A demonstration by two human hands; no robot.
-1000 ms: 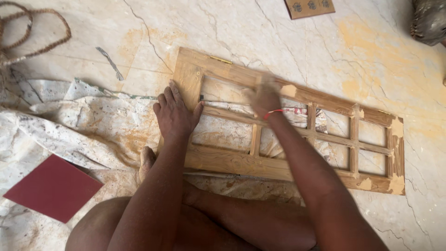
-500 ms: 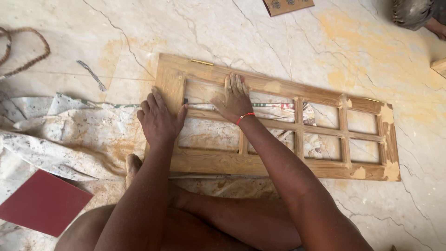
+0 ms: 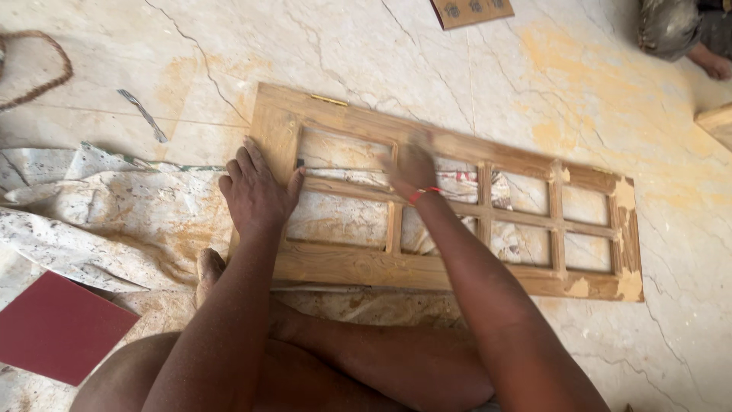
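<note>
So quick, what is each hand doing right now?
Left hand: open, pressed flat on the wooden window frame.
Right hand: blurred, resting on the frame's upper bar; cannot tell if it holds anything.

Bare floor (image 3: 457, 76) lies open beyond the wooden frame (image 3: 358, 263). Near side blocked by crossed legs (image 3: 366, 366). Left side obstructed by crumpled cloth (image 3: 114, 221); red sheet (image 3: 57, 328) beside it.

The right hand (image 3: 412, 164) is motion-blurred, hiding whatever it presses on the wooden frame (image 3: 457, 263).
</note>
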